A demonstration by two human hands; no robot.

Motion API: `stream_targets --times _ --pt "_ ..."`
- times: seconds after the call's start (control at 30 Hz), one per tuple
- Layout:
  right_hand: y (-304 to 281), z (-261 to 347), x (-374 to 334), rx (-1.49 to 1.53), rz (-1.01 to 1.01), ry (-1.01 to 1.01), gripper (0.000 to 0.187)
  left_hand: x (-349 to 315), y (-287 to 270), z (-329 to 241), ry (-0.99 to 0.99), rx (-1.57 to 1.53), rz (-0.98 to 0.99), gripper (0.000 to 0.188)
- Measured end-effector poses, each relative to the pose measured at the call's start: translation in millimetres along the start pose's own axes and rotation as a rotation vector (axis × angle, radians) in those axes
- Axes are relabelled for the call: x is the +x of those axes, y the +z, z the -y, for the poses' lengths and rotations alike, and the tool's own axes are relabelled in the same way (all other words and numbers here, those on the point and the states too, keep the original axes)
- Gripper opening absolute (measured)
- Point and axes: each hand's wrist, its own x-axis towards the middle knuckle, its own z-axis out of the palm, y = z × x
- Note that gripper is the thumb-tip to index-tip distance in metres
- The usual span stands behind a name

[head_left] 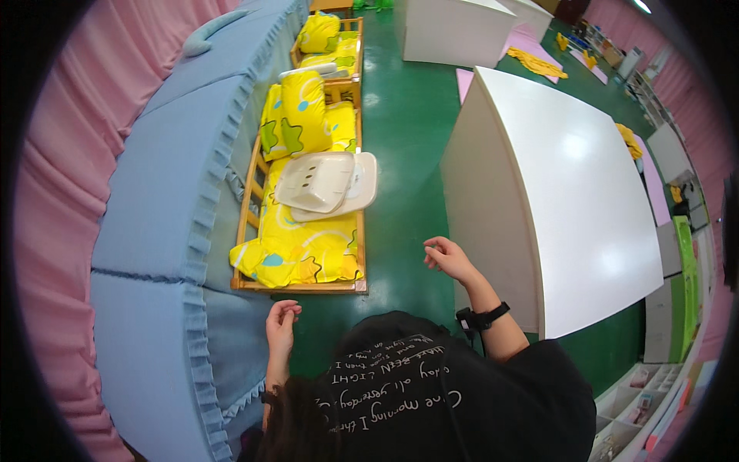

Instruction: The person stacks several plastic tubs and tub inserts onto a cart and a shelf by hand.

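Observation:
My left hand (282, 317) hangs just in front of the near end of a small wooden bed (360, 254), fingers loosely bent and nothing visible in them. To the right of the bed, my right hand (448, 259) is held over the green floor, close to a white cabinet's side; its fingers are half curled and a little apart, with nothing seen between them. Yellow patterned bedding (296, 246) covers the bed. Across it lie two stacked cream plastic pieces, a tray-like one (319, 173) on top and a flatter one (365, 189) beneath, beyond both hands' reach.
A white cabinet (585, 169) stands close on my right. Blue-draped furniture (154, 177) with ruffled edges runs along the left, before a pink curtain (58, 215). Yellow pillows (306, 112) and another small bed (346, 58) are farther ahead. Green floor (404, 154) lies between bed and cabinet.

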Motion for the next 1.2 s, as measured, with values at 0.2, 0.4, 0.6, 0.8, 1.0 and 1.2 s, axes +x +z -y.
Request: stream_targets --times 0.2,0.4,0.6,0.8,1.0,1.2 --pt "-47 -35 -42 0.057 -0.211 0.11 0.028 56 40 29 -0.036 -0.032 0.193 0.015" --pt "-94 -55 -82 0.138 -0.433 0.232 0.027 70 101 46 -0.225 -0.036 0.358 0.016" --pt "-146 -60 -45 0.151 -0.484 0.259 0.027 107 153 37 -0.14 0.133 0.567 0.017" --pt "-215 -28 9 0.061 -0.459 0.143 0.027 144 219 -6 -0.079 0.213 0.55 0.019" --pt "-258 -24 52 0.064 -0.441 0.181 0.026 183 241 11 -0.121 0.134 0.527 0.02" --pt "-266 -27 108 0.045 -0.422 0.193 0.027 252 227 84 -0.465 -0.051 0.258 0.02"
